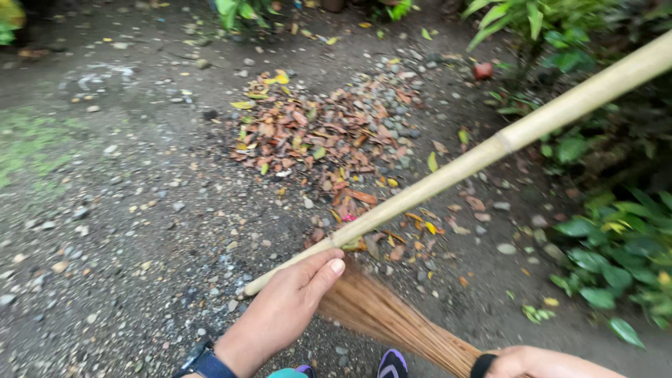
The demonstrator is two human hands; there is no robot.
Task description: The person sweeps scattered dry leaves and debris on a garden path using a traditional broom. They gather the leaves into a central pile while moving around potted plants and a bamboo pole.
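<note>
While I am watching through the head camera, I am seeing the left hand (287, 301) reaching forward from the bottom of the frame, its fingers curled around the lower end of a bamboo pole (462, 164) and its thumb lying straight along the wood. This pole is running up and to the right, tilting across the view and leaving at the top right corner, with a node ring showing partway along it. Down at the bottom edge the right hand (542, 362) is closing around the bound neck of a broom (392, 318), where a dark band is wrapping the brown bristles; how tightly it is gripping I cannot tell, since most of that hand is cut off by the frame. Those bristles are fanning up and to the left from that hand, ending just beside the left hand's fingers and the pole's lower tip. A dark watch (203, 362) is sitting on the left wrist. Beyond the pole, a pile of leaves (322, 136), brown with a few yellow and green ones, is lying on the gravel ground (105, 231), with loose leaves trailing from it toward the pole. Green plants (609, 245) are crowding the right edge, and a purple shoe tip (392, 362) is peeking in at the bottom between the two hands.
</note>
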